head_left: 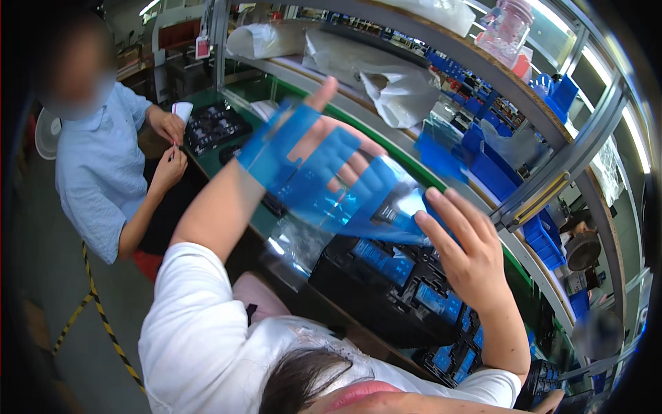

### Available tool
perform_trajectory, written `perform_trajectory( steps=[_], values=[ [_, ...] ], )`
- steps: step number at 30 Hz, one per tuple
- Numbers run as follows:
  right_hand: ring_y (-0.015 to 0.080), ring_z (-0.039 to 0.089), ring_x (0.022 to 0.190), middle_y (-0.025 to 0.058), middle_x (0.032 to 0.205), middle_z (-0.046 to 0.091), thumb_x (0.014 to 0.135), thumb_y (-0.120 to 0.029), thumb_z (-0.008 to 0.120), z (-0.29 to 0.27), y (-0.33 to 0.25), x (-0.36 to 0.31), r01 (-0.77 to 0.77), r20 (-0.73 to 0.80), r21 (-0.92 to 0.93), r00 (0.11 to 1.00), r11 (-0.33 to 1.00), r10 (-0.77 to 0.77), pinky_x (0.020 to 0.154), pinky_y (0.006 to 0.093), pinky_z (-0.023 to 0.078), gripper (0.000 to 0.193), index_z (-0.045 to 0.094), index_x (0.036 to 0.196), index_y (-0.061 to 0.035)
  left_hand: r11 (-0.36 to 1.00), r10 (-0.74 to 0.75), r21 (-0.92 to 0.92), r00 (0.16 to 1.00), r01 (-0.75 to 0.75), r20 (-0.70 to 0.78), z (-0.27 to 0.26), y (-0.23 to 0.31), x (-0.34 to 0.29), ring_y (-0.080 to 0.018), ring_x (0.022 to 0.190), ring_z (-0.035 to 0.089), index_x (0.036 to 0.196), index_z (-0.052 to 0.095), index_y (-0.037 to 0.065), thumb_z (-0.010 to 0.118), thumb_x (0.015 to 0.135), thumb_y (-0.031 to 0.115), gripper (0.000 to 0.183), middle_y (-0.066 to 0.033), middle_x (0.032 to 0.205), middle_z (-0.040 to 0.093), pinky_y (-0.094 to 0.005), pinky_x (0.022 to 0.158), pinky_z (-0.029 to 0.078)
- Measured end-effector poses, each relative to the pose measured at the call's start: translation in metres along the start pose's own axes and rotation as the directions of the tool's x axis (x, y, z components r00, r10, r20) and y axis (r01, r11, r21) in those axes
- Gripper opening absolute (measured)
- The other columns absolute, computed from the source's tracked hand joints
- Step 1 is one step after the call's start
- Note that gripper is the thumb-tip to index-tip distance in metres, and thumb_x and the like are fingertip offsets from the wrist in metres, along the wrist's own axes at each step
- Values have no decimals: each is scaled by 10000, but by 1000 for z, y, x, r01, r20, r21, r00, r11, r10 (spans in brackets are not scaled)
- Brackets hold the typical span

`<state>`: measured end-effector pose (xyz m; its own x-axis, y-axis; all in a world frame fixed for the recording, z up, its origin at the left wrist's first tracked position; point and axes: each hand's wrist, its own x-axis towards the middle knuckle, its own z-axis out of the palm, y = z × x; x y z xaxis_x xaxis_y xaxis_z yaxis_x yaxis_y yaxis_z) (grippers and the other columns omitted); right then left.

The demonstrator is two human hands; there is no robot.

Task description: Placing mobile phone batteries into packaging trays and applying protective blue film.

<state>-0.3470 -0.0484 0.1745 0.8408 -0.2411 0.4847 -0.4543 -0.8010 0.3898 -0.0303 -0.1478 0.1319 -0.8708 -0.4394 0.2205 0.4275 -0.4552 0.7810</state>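
Head view is showing two bare hands raised above a workbench (272, 224), with a strip of translucent blue film (314, 183) stretched between them. The left hand (331, 148) is sitting behind the film, its fingers spread wide and showing through the blue; the film is draping across its palm and down over the wrist, so the hand is touching it, though whether any finger is pinching it cannot be told. The right hand (465, 252) is lying against the film's lower right end, fingers extended and slightly apart, seen from the back; its thumb side is hidden, so its hold on the film cannot be told either. The film is hanging in the air between the two hands, above a black moulded tray (358, 290) that is holding dark parts with blue film patches on top. More black trays (448, 359) of the same kind are lying just beside it to the lower right. Crumpled clear plastic bags (396, 86) are resting on the shelf behind, and blue storage bins (493, 172) are lining the rack to the right. At the left, another person in a light blue shirt (96, 179) is working with both hands near a further black tray (214, 124).
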Motion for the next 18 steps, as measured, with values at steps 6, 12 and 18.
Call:
perform_trajectory(
  steps=[6, 12, 18],
  values=[
    [230, 446, 1282, -7, 1352, 518, 787, -69, 585, 22, 20, 25, 83, -19, -178, 996, 980, -88, 1075, 456, 289, 470, 584, 1222, -248, 981, 80, 182, 994, -65, -76, 4, 8, -93, -468, 1027, 593, 1351, 310, -143, 237, 762, 847, 1154, -296, 1135, 592, -633, 828, 463],
    [230, 436, 1292, -20, 1349, 521, 786, -110, 635, 43, 18, 39, 130, -54, -184, 988, 974, -142, 1093, 460, 267, 479, 578, 1231, -278, 808, 414, 530, 887, -256, -202, 12, 13, -149, -280, 929, 671, 1163, 578, -72, 346, 830, 744, 911, -202, 1004, 669, -411, 848, 528],
    [243, 379, 1333, -5, 1386, 480, 817, -57, 608, 69, 18, 38, 43, -52, -234, 997, 971, -57, 1107, 480, 237, 504, 550, 1270, -271, 543, 476, 819, 734, 188, -485, 29, -11, -167, -137, 797, 656, 1016, 674, 39, 759, 708, 243, 379, -63, 892, 683, -280, 710, 528]
  ],
)
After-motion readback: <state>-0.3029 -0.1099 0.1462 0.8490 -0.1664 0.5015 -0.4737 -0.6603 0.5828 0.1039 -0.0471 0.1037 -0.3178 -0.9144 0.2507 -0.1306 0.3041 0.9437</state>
